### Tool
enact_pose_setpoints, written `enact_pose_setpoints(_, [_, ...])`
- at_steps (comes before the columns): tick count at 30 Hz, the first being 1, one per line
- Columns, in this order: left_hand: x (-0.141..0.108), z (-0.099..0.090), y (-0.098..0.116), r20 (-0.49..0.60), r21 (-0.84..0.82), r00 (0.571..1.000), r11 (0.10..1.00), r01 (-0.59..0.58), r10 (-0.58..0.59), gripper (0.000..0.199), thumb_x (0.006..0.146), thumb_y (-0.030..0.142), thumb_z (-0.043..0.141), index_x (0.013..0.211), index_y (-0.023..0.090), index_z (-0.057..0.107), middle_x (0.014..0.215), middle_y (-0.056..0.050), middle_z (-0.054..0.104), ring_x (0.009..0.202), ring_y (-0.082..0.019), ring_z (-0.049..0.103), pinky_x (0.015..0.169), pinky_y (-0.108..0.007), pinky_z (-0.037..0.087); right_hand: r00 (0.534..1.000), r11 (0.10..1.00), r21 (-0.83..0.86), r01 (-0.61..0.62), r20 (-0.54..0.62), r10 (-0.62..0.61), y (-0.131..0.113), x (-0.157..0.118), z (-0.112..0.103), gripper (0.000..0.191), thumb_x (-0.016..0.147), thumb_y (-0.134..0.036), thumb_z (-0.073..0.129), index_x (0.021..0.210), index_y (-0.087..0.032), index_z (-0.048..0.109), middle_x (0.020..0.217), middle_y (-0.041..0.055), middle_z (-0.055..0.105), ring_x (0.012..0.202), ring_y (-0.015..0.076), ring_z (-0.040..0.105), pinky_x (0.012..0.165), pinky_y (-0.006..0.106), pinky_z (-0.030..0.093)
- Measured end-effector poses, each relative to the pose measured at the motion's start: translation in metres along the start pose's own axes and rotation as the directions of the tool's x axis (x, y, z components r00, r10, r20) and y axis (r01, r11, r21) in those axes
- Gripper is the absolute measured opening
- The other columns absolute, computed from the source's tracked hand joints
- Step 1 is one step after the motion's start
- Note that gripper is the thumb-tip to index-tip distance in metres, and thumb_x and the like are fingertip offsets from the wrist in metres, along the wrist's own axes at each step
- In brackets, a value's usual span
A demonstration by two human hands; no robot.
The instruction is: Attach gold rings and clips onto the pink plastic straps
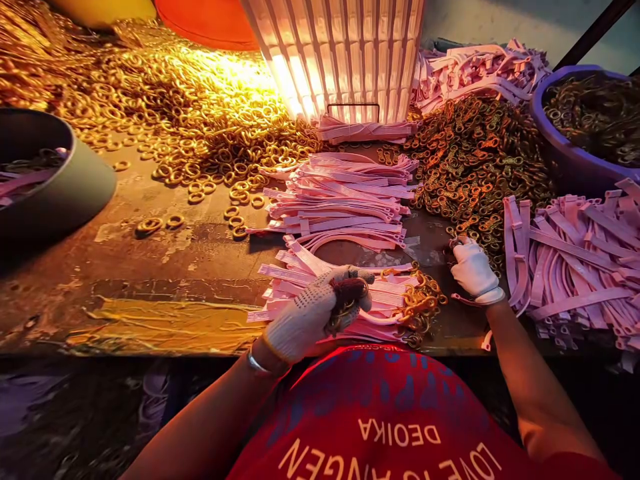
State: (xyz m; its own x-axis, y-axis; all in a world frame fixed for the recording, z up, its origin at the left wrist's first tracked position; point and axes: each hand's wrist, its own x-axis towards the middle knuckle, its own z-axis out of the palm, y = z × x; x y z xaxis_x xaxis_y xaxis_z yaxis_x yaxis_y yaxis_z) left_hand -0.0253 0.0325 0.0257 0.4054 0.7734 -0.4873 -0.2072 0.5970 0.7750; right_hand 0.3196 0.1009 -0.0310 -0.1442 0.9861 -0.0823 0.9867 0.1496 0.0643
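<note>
My left hand (305, 307), in a white dotted knit glove with bare dark fingertips, curls round some brass metal pieces (340, 317); their exact shape is partly hidden. Below it lies a bundle of pink straps (285, 273) with brass hooks and rings (423, 300) at its right end. My right hand (473, 270), also gloved, is at the near edge of a heap of brass snap hooks (470, 167). Its fingers are bent together, and what they pinch is too small to tell. A pink strap lies by the right wrist.
Loose brass rings (200, 113) spread across the back left. Stacked pink straps (345, 200) lie mid-table, before a ribbed translucent panel (350, 60). More pink straps (580, 260) pile at right, below a purple tub (543, 127). A grey round container (85, 173) stands at left.
</note>
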Motion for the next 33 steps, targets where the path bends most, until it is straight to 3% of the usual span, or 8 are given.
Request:
enact_pose_setpoints(4, [0.001, 0.005, -0.001, -0.027, 0.085, 0.998, 0.995, -0.051, 0.053, 0.045, 0.086, 0.057, 0.067, 0.073, 0.014, 0.067, 0.049, 0.002, 0.047, 0.039, -0.006, 0.034, 0.037, -0.019, 0.022, 0.999, 0.998, 0.061, -0.02, -0.045, 0.023, 0.0, 0.001, 0.008, 0.022, 0.071, -0.005, 0.051, 0.087, -0.01, 0.064, 0.086, 0.0169, 0.064, 0.086, 0.0278, 0.058, 0.083, 0.036, 0.041])
enact_pose_setpoints(9, [0.002, 0.01, -0.006, -0.121, -0.102, 0.992, 0.994, 0.031, -0.043, 0.037, 0.078, 0.049, 0.074, 0.085, 0.013, 0.073, 0.056, 0.002, 0.052, 0.042, -0.005, 0.038, 0.038, -0.017, 0.024, 0.991, 0.977, 0.211, 0.02, -0.136, 0.009, -0.009, -0.005, 0.004, 0.026, 0.079, -0.009, 0.046, 0.098, -0.013, 0.064, 0.094, 0.0153, 0.068, 0.092, 0.0262, 0.063, 0.085, 0.035, 0.046])
enact_pose_setpoints(14, [0.003, 0.018, -0.011, -0.094, -0.239, 0.991, 0.969, 0.066, -0.091, 0.031, 0.075, 0.039, 0.078, 0.087, 0.011, 0.073, 0.056, 0.003, 0.048, 0.043, -0.003, 0.036, 0.039, -0.016, 0.023, 0.915, 0.749, 0.555, 0.361, -0.367, -0.169, -0.057, -0.042, -0.05, 0.028, 0.099, -0.019, 0.04, 0.124, -0.017, 0.053, 0.106, 0.0103, 0.069, 0.09, 0.019, 0.066, 0.083, 0.031, 0.051])
enact_pose_setpoints(18, [0.009, 0.023, -0.016, -0.009, -0.264, 0.996, 0.961, 0.088, -0.093, 0.027, 0.08, 0.039, 0.076, 0.078, 0.015, 0.064, 0.055, 0.006, 0.043, 0.041, -0.003, 0.032, 0.038, -0.017, 0.023, 0.836, 0.849, 0.193, 0.491, -0.38, -0.397, -0.112, -0.066, -0.086, 0.019, 0.104, -0.025, 0.044, 0.111, -0.017, 0.061, 0.095, 0.0103, 0.068, 0.082, 0.021, 0.059, 0.072, 0.032, 0.045])
enact_pose_setpoints(22, [0.012, 0.025, -0.016, -0.039, -0.202, 0.999, 0.979, 0.002, -0.01, 0.03, 0.079, 0.039, 0.075, 0.073, 0.017, 0.055, 0.058, 0.004, 0.047, 0.044, -0.005, 0.038, 0.041, -0.019, 0.031, 0.732, 0.842, -0.089, 0.532, -0.452, -0.51, -0.14, -0.063, -0.089, 0.029, 0.107, -0.023, 0.038, 0.092, -0.016, 0.062, 0.078, 0.0077, 0.06, 0.071, 0.0199, 0.051, 0.064, 0.032, 0.038])
enact_pose_setpoints(27, [-0.004, 0.029, -0.004, -0.085, 0.013, 0.981, 0.985, -0.173, 0.174, 0.033, 0.085, 0.05, 0.071, 0.083, 0.019, 0.059, 0.057, 0.005, 0.048, 0.04, -0.005, 0.034, 0.038, -0.019, 0.025, 0.807, 0.876, 0.038, 0.481, -0.411, -0.425, -0.14, -0.058, -0.091, 0.023, 0.102, -0.017, 0.043, 0.093, -0.016, 0.064, 0.081, 0.0086, 0.064, 0.07, 0.0207, 0.056, 0.063, 0.032, 0.04])
enact_pose_setpoints(30, [-0.012, 0.031, -0.003, -0.121, 0.129, 0.954, 0.957, -0.259, 0.275, 0.033, 0.084, 0.048, 0.072, 0.097, 0.02, 0.062, 0.057, 0.007, 0.051, 0.041, -0.006, 0.035, 0.039, -0.019, 0.026, 0.832, 0.769, 0.364, 0.525, -0.407, -0.376, -0.138, -0.061, -0.087, 0.022, 0.098, -0.016, 0.049, 0.115, -0.016, 0.062, 0.1, 0.0101, 0.07, 0.087, 0.0217, 0.065, 0.077, 0.031, 0.049])
enact_pose_setpoints(33, [-0.009, 0.03, -0.007, -0.101, 0.292, 0.939, 0.912, -0.289, 0.33, 0.028, 0.088, 0.045, 0.068, 0.089, 0.019, 0.06, 0.054, 0.007, 0.047, 0.044, -0.007, 0.037, 0.042, -0.019, 0.029, 0.859, 0.607, 0.617, 0.501, -0.437, -0.266, -0.141, -0.061, -0.081, 0.029, 0.097, -0.013, 0.047, 0.123, -0.018, 0.058, 0.109, 0.0093, 0.072, 0.101, 0.0198, 0.067, 0.09, 0.03, 0.051])
